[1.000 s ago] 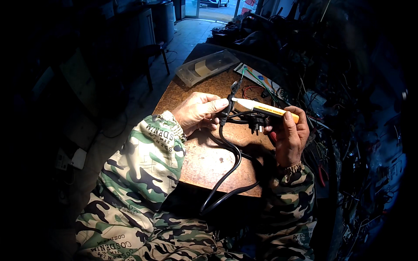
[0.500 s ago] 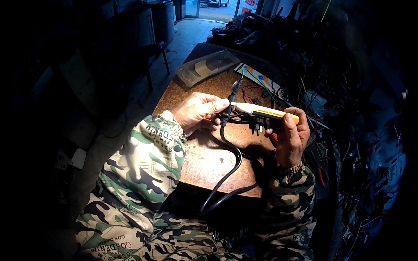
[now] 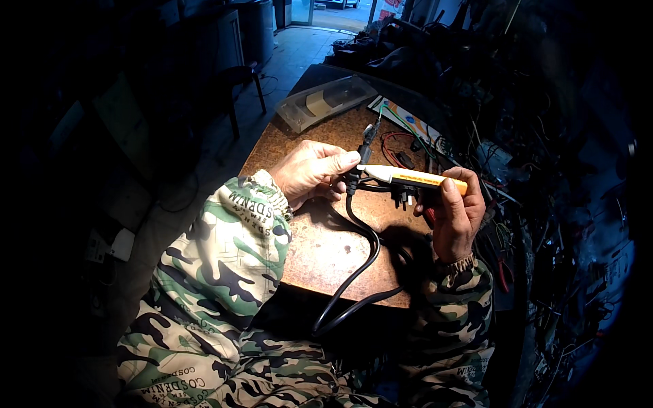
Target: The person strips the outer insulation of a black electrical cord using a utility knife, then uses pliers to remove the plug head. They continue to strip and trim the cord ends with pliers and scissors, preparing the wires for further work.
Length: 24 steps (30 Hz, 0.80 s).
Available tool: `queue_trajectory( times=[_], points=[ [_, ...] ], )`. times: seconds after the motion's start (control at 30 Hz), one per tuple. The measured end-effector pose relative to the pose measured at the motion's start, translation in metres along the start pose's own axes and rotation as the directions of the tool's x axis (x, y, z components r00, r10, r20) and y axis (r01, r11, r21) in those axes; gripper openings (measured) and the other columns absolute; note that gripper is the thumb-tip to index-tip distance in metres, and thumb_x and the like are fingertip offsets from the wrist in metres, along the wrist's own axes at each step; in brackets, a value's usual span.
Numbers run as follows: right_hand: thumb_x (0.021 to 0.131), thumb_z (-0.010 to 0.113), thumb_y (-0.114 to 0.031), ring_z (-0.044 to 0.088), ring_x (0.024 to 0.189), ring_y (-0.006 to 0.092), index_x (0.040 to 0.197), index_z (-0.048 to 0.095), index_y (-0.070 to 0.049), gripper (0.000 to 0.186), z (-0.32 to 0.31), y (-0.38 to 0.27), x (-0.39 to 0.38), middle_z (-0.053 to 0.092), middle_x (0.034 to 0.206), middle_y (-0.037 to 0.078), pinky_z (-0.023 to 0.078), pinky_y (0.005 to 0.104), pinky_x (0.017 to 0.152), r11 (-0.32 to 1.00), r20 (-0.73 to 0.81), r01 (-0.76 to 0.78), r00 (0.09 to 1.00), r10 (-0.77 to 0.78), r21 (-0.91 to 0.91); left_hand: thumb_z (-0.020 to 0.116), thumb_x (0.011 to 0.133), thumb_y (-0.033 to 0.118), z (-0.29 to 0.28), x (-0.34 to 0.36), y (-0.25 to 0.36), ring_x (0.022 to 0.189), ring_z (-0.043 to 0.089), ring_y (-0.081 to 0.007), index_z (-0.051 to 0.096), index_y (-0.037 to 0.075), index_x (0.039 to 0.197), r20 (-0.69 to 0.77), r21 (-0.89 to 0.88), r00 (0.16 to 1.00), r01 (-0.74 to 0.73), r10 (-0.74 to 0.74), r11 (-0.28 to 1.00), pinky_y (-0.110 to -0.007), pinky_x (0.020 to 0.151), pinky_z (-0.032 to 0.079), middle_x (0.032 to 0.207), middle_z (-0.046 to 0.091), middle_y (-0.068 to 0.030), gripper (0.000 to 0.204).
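Over the table (image 3: 326, 245), a cord connector (image 3: 353, 181) is held in the left hand (image 3: 315, 173), with a pen-type voltage tester (image 3: 415, 177) in the right hand (image 3: 458, 211) pointed at it from the right. A plug (image 3: 404, 194) is seen just before the tester. Farther back, a plastic tray (image 3: 292, 119) is laid left of a card (image 3: 407, 120).

L/R hands (image 3: 309, 173) (image 3: 458, 214) in pinch grip

1. Yellow-and-white pen-shaped tool (image 3: 420, 178): nearly level above the tabletop (image 3: 325, 255), pale tip pointing left at the black connector (image 3: 352, 182), contact unclear.
2. That connector: raised, far end leaning right, its black cable (image 3: 373, 250) looping past the near edge.
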State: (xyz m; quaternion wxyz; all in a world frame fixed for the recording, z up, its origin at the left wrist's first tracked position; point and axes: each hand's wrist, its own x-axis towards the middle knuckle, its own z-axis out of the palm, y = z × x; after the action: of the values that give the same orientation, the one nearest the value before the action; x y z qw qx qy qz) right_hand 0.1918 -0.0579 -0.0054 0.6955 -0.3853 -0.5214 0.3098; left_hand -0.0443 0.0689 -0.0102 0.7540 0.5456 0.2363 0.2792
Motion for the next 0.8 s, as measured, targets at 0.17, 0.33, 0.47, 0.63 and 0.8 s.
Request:
queue_trajectory(
  times=[0.17, 0.33, 0.47, 0.63, 0.8],
  points=[
    [0.101, 0.055, -0.016, 0.060, 0.069, 0.0135, 0.110, 0.049, 0.002, 0.021, 0.0016, -0.0020, -0.0007, 0.057, 0.080, 0.008, 0.055, 0.0288, 0.062, 1.000, 0.006, -0.005, 1.000, 0.005, -0.003, 0.064, 0.100, 0.030, 0.0001, -0.0008, 0.0020, 0.067, 0.066, -0.0061, 0.069, 0.004, 0.099, -0.014, 0.023, 1.000, 0.014, -0.014, 1.000, -0.022, 0.061, 0.058, 0.080, 0.067, -0.0002, 0.027],
    [0.100, 0.056, -0.017, 0.058, 0.064, 0.0121, 0.110, 0.050, 0.001, 0.021, 0.0008, -0.0010, -0.0017, 0.056, 0.077, 0.006, 0.053, 0.0287, 0.056, 0.999, 0.003, 0.003, 1.000, -0.003, -0.050, 0.063, 0.100, 0.031, 0.0042, -0.0028, 0.0053, 0.066, 0.065, -0.0056, 0.069, 0.004, 0.098, -0.015, 0.031, 1.000, 0.014, -0.014, 0.999, -0.022, 0.061, 0.057, 0.080, 0.067, 0.0000, 0.027],
    [0.099, 0.057, -0.017, 0.056, 0.061, 0.0109, 0.109, 0.051, 0.000, 0.021, 0.0004, 0.0013, -0.0006, 0.055, 0.074, 0.004, 0.051, 0.0277, 0.051, 0.998, 0.006, -0.006, 1.000, 0.006, -0.060, 0.068, 0.097, 0.033, 0.0027, -0.0033, 0.0035, 0.065, 0.063, -0.0055, 0.069, 0.004, 0.095, -0.026, 0.028, 1.000, 0.004, -0.003, 1.000, -0.022, 0.059, 0.056, 0.081, 0.067, -0.0002, 0.029],
    [0.098, 0.057, -0.017, 0.055, 0.059, 0.0105, 0.108, 0.051, 0.001, 0.021, 0.0001, 0.0003, -0.0014, 0.054, 0.073, 0.004, 0.050, 0.0265, 0.050, 0.999, 0.010, -0.007, 1.000, 0.008, -0.053, 0.069, 0.096, 0.033, 0.0008, -0.0033, 0.0033, 0.065, 0.063, -0.0067, 0.067, 0.003, 0.095, -0.027, 0.007, 1.000, -0.001, 0.001, 1.000, -0.023, 0.060, 0.056, 0.081, 0.067, -0.0013, 0.029],
    [0.098, 0.057, -0.016, 0.054, 0.056, 0.0095, 0.107, 0.052, 0.000, 0.019, -0.0013, 0.0005, -0.0021, 0.054, 0.071, 0.003, 0.048, 0.0247, 0.049, 0.995, 0.012, -0.025, 1.000, 0.026, -0.097, 0.065, 0.099, 0.033, 0.0062, -0.0029, 0.0046, 0.063, 0.062, -0.0050, 0.068, 0.006, 0.093, -0.033, 0.015, 0.999, 0.007, -0.006, 1.000, -0.022, 0.061, 0.055, 0.070, 0.060, 0.0037, 0.028]
  ],
)
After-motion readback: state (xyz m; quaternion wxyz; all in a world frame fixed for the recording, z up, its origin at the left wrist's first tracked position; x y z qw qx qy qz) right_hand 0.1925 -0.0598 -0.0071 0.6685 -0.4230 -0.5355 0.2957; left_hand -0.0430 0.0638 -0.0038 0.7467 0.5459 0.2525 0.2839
